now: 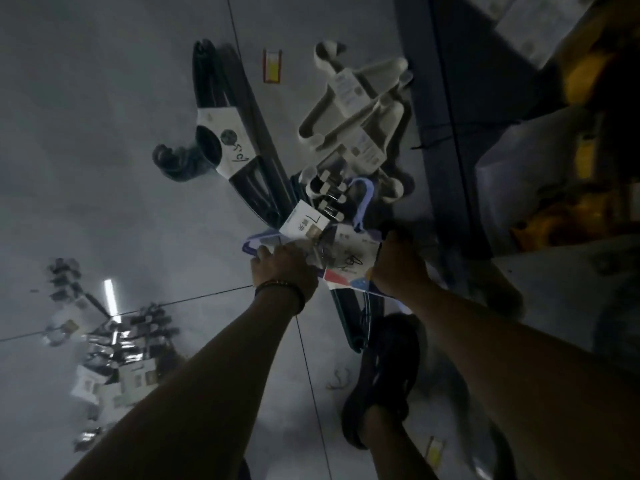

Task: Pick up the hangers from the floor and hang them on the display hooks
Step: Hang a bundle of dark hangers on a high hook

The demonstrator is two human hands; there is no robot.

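Head view: the left grip (282,263) and right grip (398,263) each clasp an opposite edge of the labelled hanger bundle (346,259), down at the floor (104,133). Dark hangers (221,133) and white hangers (356,98) lie just beyond it, the white ones beside the shelf base (436,98). Open floor spreads to the left.

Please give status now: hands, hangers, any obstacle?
Left hand and right hand both grip blue hanger bundle, at floor level. Dark hangers and white hangers crowd its far edge.
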